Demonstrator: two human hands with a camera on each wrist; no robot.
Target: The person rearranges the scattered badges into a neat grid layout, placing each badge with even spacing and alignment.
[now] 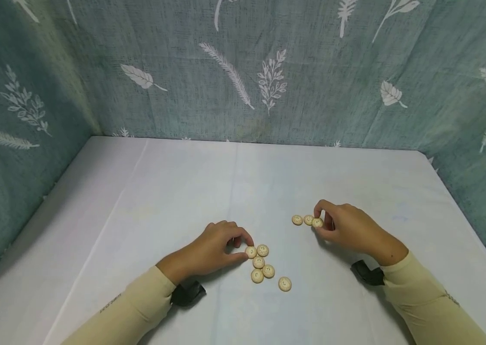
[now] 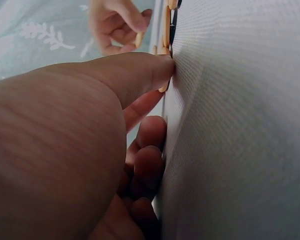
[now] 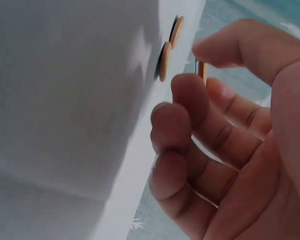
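Near the middle of the table, my left hand point(image 1: 214, 247) pinches a round cream button point(image 1: 250, 252) between thumb and index finger, low at the tabletop. Several more buttons, such as one at the lower edge point(image 1: 257, 276), lie close together beside it. Farther right, my right hand point(image 1: 351, 229) holds another button point(image 1: 318, 223) by its edges. The right wrist view shows this button point(image 3: 203, 73) raised between thumb and fingertips. Two buttons lie in a row just left of it, an outer one point(image 1: 297, 220) and an inner one point(image 1: 308, 220).
A lone button point(image 1: 284, 283) sits nearest the front, right of the cluster. White cloth covers the table point(image 1: 174, 191). Green leaf-print fabric point(image 1: 200, 96) rises behind and along both sides. Dark wrist straps point(image 1: 188, 293) show under both sleeves.
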